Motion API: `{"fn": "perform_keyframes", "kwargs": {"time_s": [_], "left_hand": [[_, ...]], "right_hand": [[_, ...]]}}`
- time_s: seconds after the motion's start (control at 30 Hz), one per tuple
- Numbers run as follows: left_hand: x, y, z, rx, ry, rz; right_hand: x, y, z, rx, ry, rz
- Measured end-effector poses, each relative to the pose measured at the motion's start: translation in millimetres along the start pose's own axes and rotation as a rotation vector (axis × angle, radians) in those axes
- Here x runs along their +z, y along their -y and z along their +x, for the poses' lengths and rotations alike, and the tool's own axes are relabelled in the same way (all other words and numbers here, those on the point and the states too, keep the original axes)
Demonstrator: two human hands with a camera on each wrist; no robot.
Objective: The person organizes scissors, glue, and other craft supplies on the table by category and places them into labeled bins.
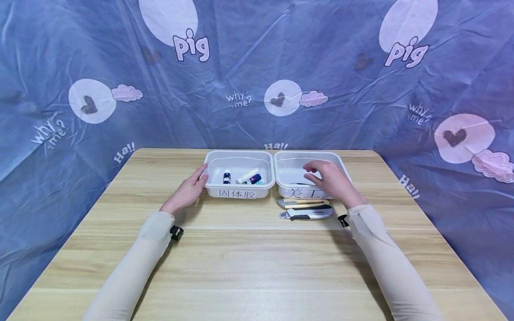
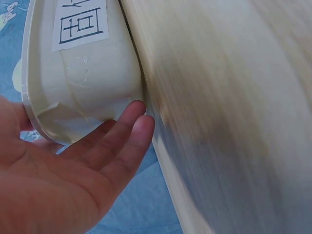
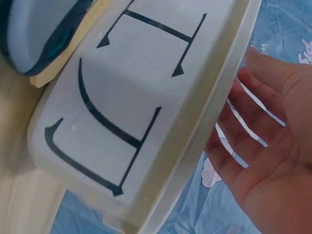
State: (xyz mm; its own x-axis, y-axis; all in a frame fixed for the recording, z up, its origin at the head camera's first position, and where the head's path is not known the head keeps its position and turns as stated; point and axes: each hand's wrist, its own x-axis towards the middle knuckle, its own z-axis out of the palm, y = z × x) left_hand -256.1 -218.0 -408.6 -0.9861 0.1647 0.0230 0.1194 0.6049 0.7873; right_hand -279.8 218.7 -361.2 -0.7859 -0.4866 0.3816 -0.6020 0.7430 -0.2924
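A white bin (image 1: 239, 155) on the left holds several glue sticks (image 1: 227, 177). My left hand (image 1: 189, 188) rests against the left side of this bin, its fingers straight in the left wrist view (image 2: 73, 170). Above the right-hand white bin (image 1: 309, 154) hovers my right hand (image 1: 332, 180), loosely bent and holding nothing. A dark item low in that bin is mostly hidden by the front wall. In front of it, a yellow utility knife (image 1: 302, 203) and a silver-and-black utility knife (image 1: 311, 213) lie on the table.
Both bins stand side by side near the table's back edge, with paper labels (image 1: 237, 193) on their fronts. The wooden table (image 1: 241, 258) extends toward me. A blue patterned cloth (image 1: 237, 120) hangs behind it and at both sides.
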Motion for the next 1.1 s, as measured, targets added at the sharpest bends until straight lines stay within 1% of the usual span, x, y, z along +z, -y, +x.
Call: {"fn": "perform_keyframes", "kwargs": {"time_s": [0.13,0.33,0.43,0.5,0.73,0.9,1.0,1.1], "left_hand": [[0.3,0.2,0.1,-0.001,-0.001,-0.001],[0.1,0.5,-0.2,0.0,-0.005,0.003],[0.5,-0.1,-0.3,0.003,-0.005,0.007],[0.7,0.3,-0.1,0.008,-0.003,0.014],[1.3,2.0,0.8,0.006,-0.013,0.001],[1.5,1.7,0.7,0.005,-0.014,0.0],[1.7,2.7,1.5,0.001,-0.009,-0.004],[2.4,4.0,2.9,0.004,-0.007,0.002]], "right_hand": [[-1.5,1.7,-5.1,-0.003,-0.013,-0.002],[-5.7,8.0,-14.4,0.03,0.001,-0.04],[-7.3,10.6,-20.8,0.029,-0.008,-0.051],[-8.2,11.4,-25.7,0.006,-0.025,-0.06],[-7.9,7.9,-39.6,-0.138,-0.103,-0.074],[-6.3,6.0,-48.3,-0.239,-0.119,-0.096],[-4.7,5.0,-53.2,-0.266,-0.116,-0.107],[-2.9,3.8,-58.1,-0.273,-0.102,-0.117]]}}
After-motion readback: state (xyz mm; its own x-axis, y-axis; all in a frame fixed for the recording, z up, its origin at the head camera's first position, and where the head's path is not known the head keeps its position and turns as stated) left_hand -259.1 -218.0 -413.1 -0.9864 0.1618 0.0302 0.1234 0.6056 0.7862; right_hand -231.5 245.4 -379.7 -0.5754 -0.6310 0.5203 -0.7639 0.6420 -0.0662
